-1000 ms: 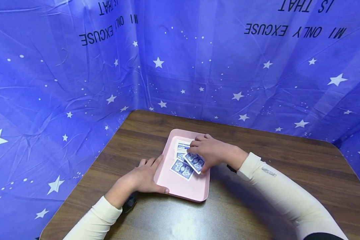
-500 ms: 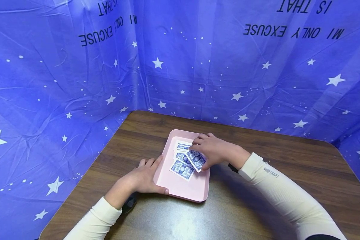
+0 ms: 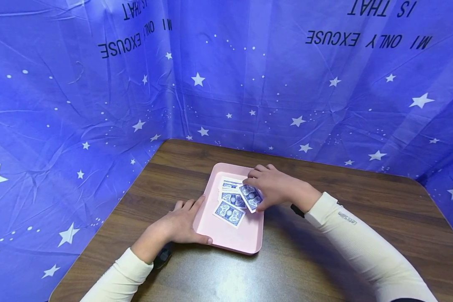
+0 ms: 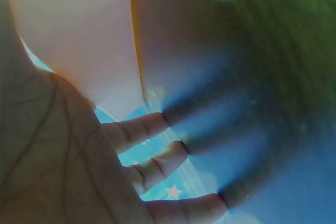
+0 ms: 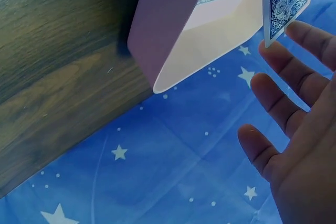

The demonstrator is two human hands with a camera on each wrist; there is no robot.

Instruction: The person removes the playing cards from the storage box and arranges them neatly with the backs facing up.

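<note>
A pink tray (image 3: 235,240) holds several blue-backed playing cards (image 3: 229,213), face down and spread in an overlapping fan. My right hand (image 3: 273,186) pinches one playing card (image 3: 251,198) by its ends, thumb at the near end and fingertips at the far end. In the right wrist view that card (image 5: 287,1) stands tilted above the tray wall (image 5: 176,24), against the fingertips. My left hand (image 3: 181,224) rests along the tray's left side, thumb at the near left corner. The left wrist view shows straight fingers (image 4: 157,163) beside the tray's outer wall (image 4: 79,30).
The tray stands on a brown wooden table (image 3: 332,201) with rounded corners. Blue cloth (image 3: 226,84) with white stars and black lettering hangs behind and to the left of it. Dark wrist straps (image 3: 162,256) show near both pale sleeves (image 3: 356,239).
My right hand has drawn its card rightward across the fan, turning it a little more upright and uncovering more of the cards beneath. The left hand and tray stay put.
</note>
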